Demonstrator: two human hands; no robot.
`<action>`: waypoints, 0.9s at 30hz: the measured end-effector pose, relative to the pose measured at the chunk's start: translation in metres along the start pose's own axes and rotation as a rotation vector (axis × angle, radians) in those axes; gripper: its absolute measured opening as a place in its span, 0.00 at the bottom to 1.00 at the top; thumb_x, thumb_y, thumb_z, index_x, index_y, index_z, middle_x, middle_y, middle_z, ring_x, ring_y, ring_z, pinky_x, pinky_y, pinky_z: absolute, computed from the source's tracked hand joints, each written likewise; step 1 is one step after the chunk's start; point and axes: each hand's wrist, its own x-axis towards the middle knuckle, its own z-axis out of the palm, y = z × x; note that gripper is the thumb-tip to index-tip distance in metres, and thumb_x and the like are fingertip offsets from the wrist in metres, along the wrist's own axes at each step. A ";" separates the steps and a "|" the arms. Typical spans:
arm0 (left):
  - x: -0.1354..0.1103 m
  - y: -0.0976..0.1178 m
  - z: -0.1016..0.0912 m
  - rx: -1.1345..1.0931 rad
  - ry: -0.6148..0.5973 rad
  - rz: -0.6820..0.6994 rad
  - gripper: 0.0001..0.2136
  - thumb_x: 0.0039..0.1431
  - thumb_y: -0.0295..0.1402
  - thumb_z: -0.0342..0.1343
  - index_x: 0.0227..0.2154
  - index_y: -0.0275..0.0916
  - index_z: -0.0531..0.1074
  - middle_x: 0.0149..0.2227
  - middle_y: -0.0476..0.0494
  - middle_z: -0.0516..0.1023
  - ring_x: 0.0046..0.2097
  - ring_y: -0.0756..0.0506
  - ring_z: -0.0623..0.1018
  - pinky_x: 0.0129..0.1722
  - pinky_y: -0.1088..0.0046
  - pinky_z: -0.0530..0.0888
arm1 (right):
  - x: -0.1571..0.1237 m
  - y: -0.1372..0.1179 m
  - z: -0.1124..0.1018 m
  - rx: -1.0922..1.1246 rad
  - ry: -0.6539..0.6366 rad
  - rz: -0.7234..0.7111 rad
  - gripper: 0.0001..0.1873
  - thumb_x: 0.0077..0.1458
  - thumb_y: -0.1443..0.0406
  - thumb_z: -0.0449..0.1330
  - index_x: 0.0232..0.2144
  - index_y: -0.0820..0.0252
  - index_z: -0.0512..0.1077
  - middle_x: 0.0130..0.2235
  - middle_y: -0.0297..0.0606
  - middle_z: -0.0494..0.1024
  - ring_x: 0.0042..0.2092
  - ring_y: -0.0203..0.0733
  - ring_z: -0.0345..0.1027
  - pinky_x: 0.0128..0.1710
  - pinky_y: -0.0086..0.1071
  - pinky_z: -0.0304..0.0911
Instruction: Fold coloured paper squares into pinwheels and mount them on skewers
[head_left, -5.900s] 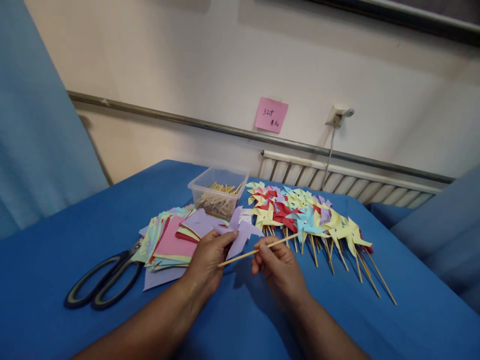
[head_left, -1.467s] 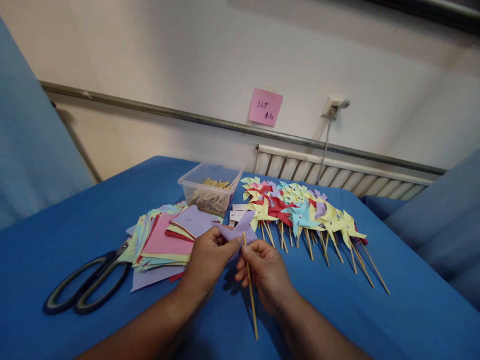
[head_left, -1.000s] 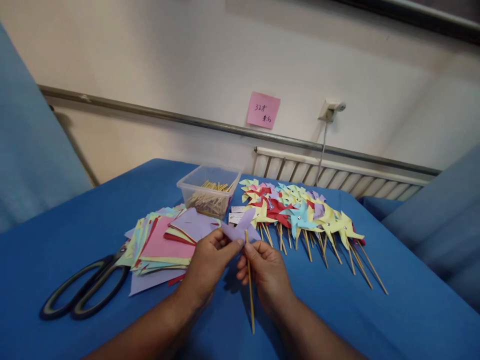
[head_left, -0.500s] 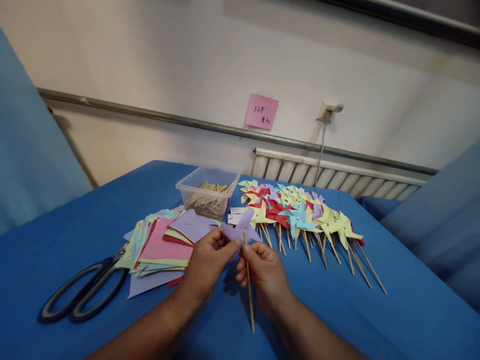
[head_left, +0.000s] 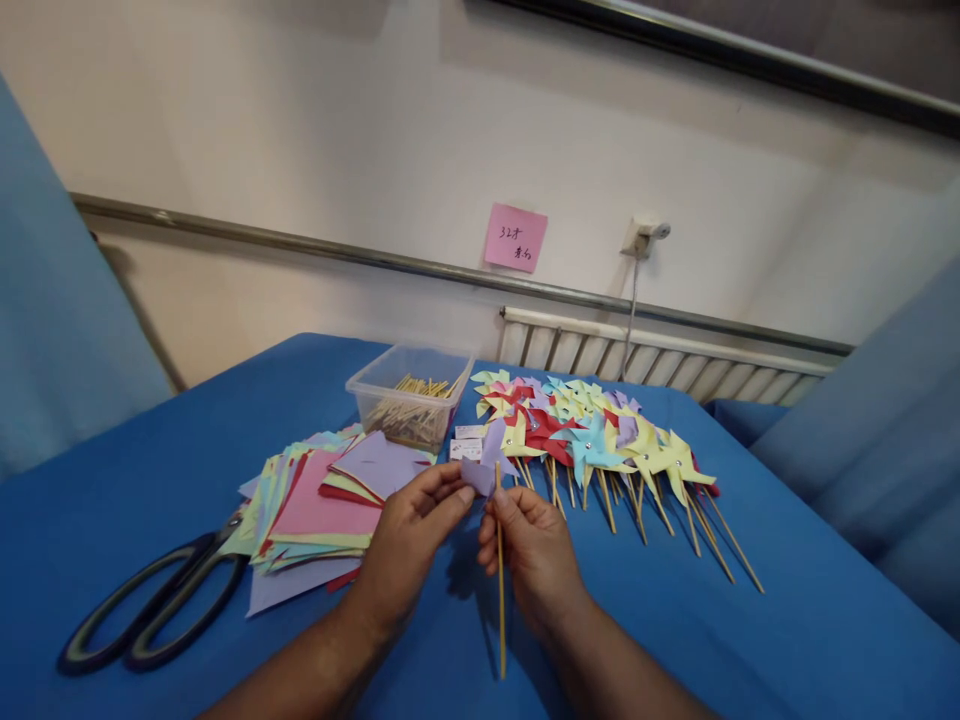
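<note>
A purple paper pinwheel on a thin wooden stick is held up over the table, stick pointing down. My right hand is closed round the upper stick, thumb just below the paper. At the pinwheel's left side, my left hand pinches a purple blade between thumb and fingers. The joint of paper and stick is partly hidden by my fingers. Left of my hands lies a pile of coloured paper squares, a purple sheet on top. Behind my right hand lie finished pinwheels in several colours, sticks towards me.
Black-handled scissors lie at the left, tips against the paper pile. A clear plastic box of sticks stands behind the pile. Small white boxes sit beside it. A blue cloth covers the table; a radiator is behind.
The purple pinwheel has turned slightly and its stick hangs more upright. Both hands keep hold of it. The whole view has shifted a little.
</note>
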 end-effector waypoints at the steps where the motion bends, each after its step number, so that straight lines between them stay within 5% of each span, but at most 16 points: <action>1: 0.000 0.000 0.000 -0.010 -0.022 -0.003 0.14 0.48 0.34 0.60 0.39 0.38 0.75 0.32 0.43 0.79 0.37 0.43 0.76 0.35 0.70 0.72 | 0.000 0.000 0.000 -0.001 -0.002 0.000 0.19 0.47 0.53 0.64 0.24 0.63 0.67 0.18 0.30 0.73 0.15 0.29 0.64 0.13 0.19 0.57; 4: 0.000 -0.002 -0.001 -0.005 -0.092 0.000 0.11 0.48 0.34 0.60 0.36 0.38 0.75 0.30 0.45 0.78 0.34 0.45 0.76 0.33 0.71 0.72 | 0.000 0.001 0.000 -0.010 -0.005 0.004 0.20 0.46 0.52 0.65 0.23 0.63 0.66 0.18 0.30 0.73 0.15 0.29 0.64 0.12 0.19 0.56; 11: 0.001 -0.004 0.003 0.038 0.006 -0.021 0.07 0.43 0.34 0.63 0.27 0.38 0.74 0.25 0.48 0.76 0.27 0.48 0.74 0.28 0.73 0.71 | -0.002 0.004 0.004 -0.010 -0.011 0.019 0.21 0.45 0.51 0.65 0.22 0.62 0.65 0.17 0.30 0.73 0.14 0.29 0.63 0.12 0.19 0.56; 22: 0.005 -0.007 0.000 0.028 0.158 -0.054 0.14 0.40 0.36 0.66 0.30 0.37 0.72 0.21 0.53 0.74 0.25 0.50 0.73 0.27 0.76 0.68 | -0.004 0.005 0.007 -0.021 -0.039 0.090 0.23 0.42 0.50 0.67 0.22 0.63 0.64 0.17 0.31 0.73 0.14 0.30 0.64 0.10 0.18 0.54; 27: 0.005 -0.007 -0.003 0.088 0.133 -0.034 0.15 0.42 0.39 0.64 0.33 0.37 0.71 0.22 0.53 0.75 0.24 0.50 0.72 0.26 0.75 0.68 | -0.005 0.005 0.008 -0.034 -0.044 0.106 0.23 0.41 0.50 0.67 0.21 0.63 0.64 0.16 0.32 0.73 0.14 0.31 0.65 0.09 0.18 0.54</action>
